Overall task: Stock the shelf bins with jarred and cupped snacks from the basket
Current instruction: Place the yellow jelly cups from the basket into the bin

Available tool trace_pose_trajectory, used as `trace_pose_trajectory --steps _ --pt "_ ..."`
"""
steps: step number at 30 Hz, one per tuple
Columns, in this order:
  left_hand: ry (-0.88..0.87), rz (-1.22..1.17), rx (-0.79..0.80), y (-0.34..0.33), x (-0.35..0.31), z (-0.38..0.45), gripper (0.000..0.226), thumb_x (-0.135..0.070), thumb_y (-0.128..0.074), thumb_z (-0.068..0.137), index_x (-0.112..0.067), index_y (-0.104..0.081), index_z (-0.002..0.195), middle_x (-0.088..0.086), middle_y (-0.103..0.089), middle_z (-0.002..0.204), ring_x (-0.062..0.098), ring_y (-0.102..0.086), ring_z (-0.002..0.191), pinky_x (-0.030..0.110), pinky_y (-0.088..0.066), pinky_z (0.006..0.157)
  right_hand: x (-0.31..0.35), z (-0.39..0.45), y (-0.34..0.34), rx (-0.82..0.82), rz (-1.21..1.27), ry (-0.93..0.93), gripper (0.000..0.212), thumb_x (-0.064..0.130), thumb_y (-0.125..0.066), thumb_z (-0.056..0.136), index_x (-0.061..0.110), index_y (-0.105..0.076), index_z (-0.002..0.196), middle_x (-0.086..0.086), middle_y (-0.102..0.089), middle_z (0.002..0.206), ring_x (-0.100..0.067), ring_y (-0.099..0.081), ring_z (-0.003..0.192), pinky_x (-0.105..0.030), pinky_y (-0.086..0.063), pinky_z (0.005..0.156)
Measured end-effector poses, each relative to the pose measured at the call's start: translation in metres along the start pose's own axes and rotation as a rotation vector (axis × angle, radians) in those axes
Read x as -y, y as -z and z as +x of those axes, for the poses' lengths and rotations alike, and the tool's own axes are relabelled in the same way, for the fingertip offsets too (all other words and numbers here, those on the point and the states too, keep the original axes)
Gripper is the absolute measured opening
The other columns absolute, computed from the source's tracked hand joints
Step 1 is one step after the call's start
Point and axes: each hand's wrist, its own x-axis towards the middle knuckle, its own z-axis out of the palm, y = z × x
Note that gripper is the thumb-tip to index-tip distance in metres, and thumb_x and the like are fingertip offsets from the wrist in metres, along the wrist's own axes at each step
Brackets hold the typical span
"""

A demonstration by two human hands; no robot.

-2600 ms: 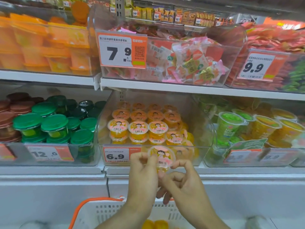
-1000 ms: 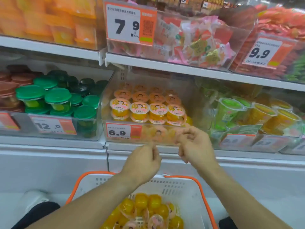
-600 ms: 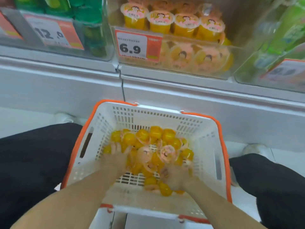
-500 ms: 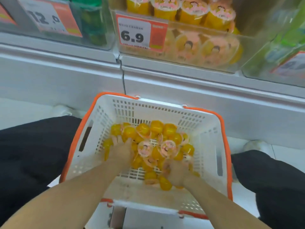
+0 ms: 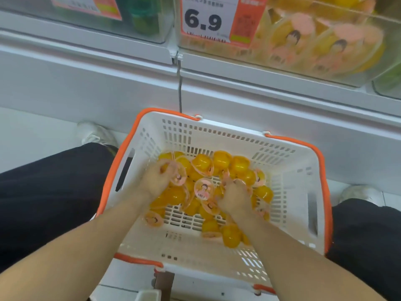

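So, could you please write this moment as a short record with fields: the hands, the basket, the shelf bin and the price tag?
left hand: in the basket, fingers curled round a jelly cup
right hand: in the basket, curled on the cups; exact hold unclear
basket: white with orange rim, on the floor, holds many yellow jelly cups
shelf bin: clear, holds the same kind of cups
price tag: reads 6.9, on the bin front

Two hands, the left hand (image 5: 156,181) and right hand (image 5: 234,197), are reaching into one white basket (image 5: 290,183) holding roughly two dozen yellow jelly cups (image 5: 239,165); two price tags (image 5: 219,19) are showing above, two shoes (image 5: 95,132) flanking.
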Motion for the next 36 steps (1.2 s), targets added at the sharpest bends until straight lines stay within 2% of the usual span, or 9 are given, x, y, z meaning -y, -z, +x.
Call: trace_pose_trajectory --steps 4,7,14,19,22,25,29,33,36 --pt "0.273 -0.571 0.243 0.018 -0.030 -0.008 0.036 -0.044 -0.043 0.102 -0.021 -0.070 0.110 0.011 -0.073 0.100 0.026 -0.066 0.086 0.038 -0.051 0.074 -0.003 0.001 -0.008 0.072 -0.003 0.009 0.027 0.008 -0.060 0.089 0.016 -0.067 0.114 -0.007 -0.071 0.103 -0.024 -0.067 0.099 -0.033 -0.055 0.081" --pt "0.337 -0.736 0.392 0.026 -0.050 -0.018 0.030 -0.033 -0.046 0.103 -0.012 -0.067 0.109 0.021 -0.070 0.105 0.037 -0.067 0.091 0.048 -0.056 0.086 -0.005 -0.001 -0.007 0.028 0.014 0.009 0.027 -0.003 -0.054 0.086 0.017 -0.072 0.089 -0.004 -0.071 0.096 -0.021 -0.068 0.092 -0.030 -0.055 0.073" --pt "0.490 -0.437 0.630 0.026 -0.074 -0.041 0.053 -0.056 -0.047 0.092 -0.006 -0.067 0.088 0.019 -0.064 0.089 0.029 -0.063 0.069 0.029 -0.047 0.058 -0.014 -0.020 0.048 -0.138 0.464 0.056 0.018 0.011 -0.069 0.089 0.016 -0.079 0.103 0.000 -0.075 0.106 -0.013 -0.068 0.101 -0.019 -0.047 0.085" --pt "0.420 -0.375 0.700 0.010 -0.116 -0.059 0.091 -0.084 -0.054 0.075 -0.009 -0.067 0.125 0.016 -0.072 0.104 0.033 -0.066 0.086 0.035 -0.053 0.065 -0.010 -0.053 0.119 -0.307 0.830 0.385 0.028 0.010 -0.077 0.084 0.037 -0.078 0.084 0.016 -0.073 0.090 -0.007 -0.068 0.087 -0.041 -0.057 0.081" --pt "0.326 -0.439 0.682 0.006 -0.150 -0.066 0.091 -0.086 -0.057 0.072 -0.015 -0.067 0.127 0.013 -0.071 0.116 0.030 -0.069 0.099 0.040 -0.056 0.076 -0.012 -0.078 0.159 -0.433 0.775 0.592 0.028 0.006 -0.074 0.086 0.033 -0.081 0.088 0.020 -0.071 0.098 -0.005 -0.064 0.099 -0.027 -0.054 0.084" --pt "0.179 -0.432 0.741 0.007 -0.184 -0.080 0.074 -0.072 -0.066 0.079 -0.011 -0.068 0.122 0.018 -0.068 0.097 0.028 -0.067 0.074 0.031 -0.051 0.053 -0.019 -0.101 0.191 -0.464 0.781 0.671 0.028 0.010 -0.072 0.088 0.036 -0.081 0.091 0.023 -0.066 0.112 -0.001 -0.061 0.109 -0.015 -0.051 0.085" --pt "0.060 -0.455 0.717 0.008 -0.224 -0.098 0.064 -0.059 -0.077 0.074 -0.013 -0.068 0.118 0.021 -0.064 0.104 0.034 -0.064 0.081 0.035 -0.051 0.057 -0.027 -0.121 0.217 -0.417 0.986 0.696 0.025 0.018 -0.072 0.089 0.038 -0.076 0.104 0.022 -0.058 0.131 -0.004 -0.054 0.127 -0.025 -0.051 0.096" --pt "-0.012 -0.448 0.804 0.014 -0.260 -0.117 0.065 -0.059 -0.072 0.079 -0.010 -0.062 0.121 0.020 -0.064 0.097 0.034 -0.064 0.077 0.034 -0.052 0.056 -0.027 -0.134 0.231 -0.124 1.366 0.671 0.058 0.023 -0.070 0.089 0.037 -0.047 0.141 0.014 -0.056 0.140 -0.013 -0.054 0.130 -0.036 -0.050 0.101" --pt "-0.040 -0.368 0.843 0.025 -0.284 -0.131 0.054 -0.062 -0.068 0.082 -0.019 -0.070 0.114 0.018 -0.063 0.095 0.031 -0.065 0.076 0.035 -0.055 0.058 -0.019 -0.138 0.238 0.048 1.641 0.689 0.058 0.013 -0.065 0.093 0.020 -0.042 0.146 -0.007 -0.059 0.140 -0.029 -0.056 0.128 -0.049 -0.045 0.106"
